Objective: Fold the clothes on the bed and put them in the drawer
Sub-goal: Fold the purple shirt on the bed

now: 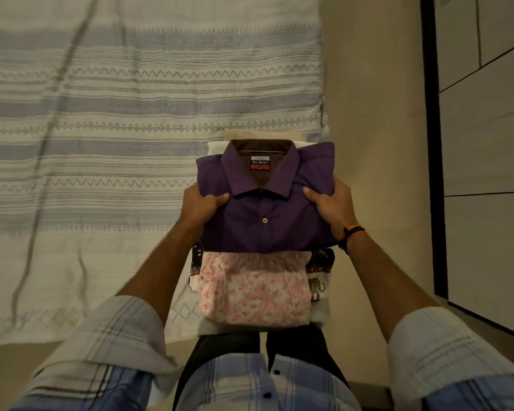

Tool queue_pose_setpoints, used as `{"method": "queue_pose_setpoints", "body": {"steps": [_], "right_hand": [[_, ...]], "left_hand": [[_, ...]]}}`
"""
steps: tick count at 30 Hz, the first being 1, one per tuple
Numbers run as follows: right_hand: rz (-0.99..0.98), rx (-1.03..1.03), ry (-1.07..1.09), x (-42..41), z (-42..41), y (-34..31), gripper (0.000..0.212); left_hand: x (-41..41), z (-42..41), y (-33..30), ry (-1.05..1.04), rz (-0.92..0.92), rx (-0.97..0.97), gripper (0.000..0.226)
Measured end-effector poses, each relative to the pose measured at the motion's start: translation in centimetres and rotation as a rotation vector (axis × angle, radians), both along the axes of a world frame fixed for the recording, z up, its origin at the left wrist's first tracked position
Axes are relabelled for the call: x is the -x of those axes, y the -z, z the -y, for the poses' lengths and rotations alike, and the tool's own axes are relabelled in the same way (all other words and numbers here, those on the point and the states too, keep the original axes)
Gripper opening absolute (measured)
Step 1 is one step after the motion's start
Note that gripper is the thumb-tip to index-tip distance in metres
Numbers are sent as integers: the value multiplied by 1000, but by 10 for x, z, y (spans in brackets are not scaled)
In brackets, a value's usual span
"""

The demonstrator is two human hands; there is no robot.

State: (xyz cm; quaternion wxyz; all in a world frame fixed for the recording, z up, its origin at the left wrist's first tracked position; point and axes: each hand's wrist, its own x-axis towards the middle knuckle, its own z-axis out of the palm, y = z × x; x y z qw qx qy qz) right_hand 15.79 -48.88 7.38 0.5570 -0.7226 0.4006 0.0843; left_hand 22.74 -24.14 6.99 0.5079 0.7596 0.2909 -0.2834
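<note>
Folded purple shirt [264, 203] atop stack, L hand [202, 204] & R hand [331, 206] each gripping 1 side, thumbs on top, pink floral cloth [254, 289] beneath, striped bedspread [101, 143] at left, cabinet [487, 143] at right.

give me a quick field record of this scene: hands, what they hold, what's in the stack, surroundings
left hand: grips the left side of the purple shirt, thumb on top
right hand: grips the right side, thumb on top
stack top: purple shirt, folded, collar away from the person
below it: pink floral garment, folded
lower layers: white elephant-print cloth, partly hidden
bed: striped bedspread on the left
right side: cabinet fronts
drawer: none seen open
</note>
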Motion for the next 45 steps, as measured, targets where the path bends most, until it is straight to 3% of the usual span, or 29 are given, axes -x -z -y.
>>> {"method": "queue_pose_setpoints", "body": {"steps": [10,12,14,17,20,22,27,45], "right_hand": [[95,-61,57,-56,20,26,40],[47,-10,21,-57,25,40,45],[-109,140,-82,-58,28,56,54],[-326,408,-220,-58,22,69,73],[-240,749,-445,-58,8,66,76],[-132,839,-615,-56,-2,69,79],[-196,729,-902,-49,-7,97,105],[-269,675,-989,-54,-4,131,108]], "left_hand": [[-62,9,23,-93,100,78,39],[-63,7,35,-90,85,52,42],[-62,3,52,-37,-10,13,61],[-56,3,67,162,-76,-134,86],[-48,15,71,525,179,-396,90],[-40,29,72,721,290,-475,101],[-32,52,93,1022,200,-635,116],[-41,43,136,1108,118,-504,117]]}}
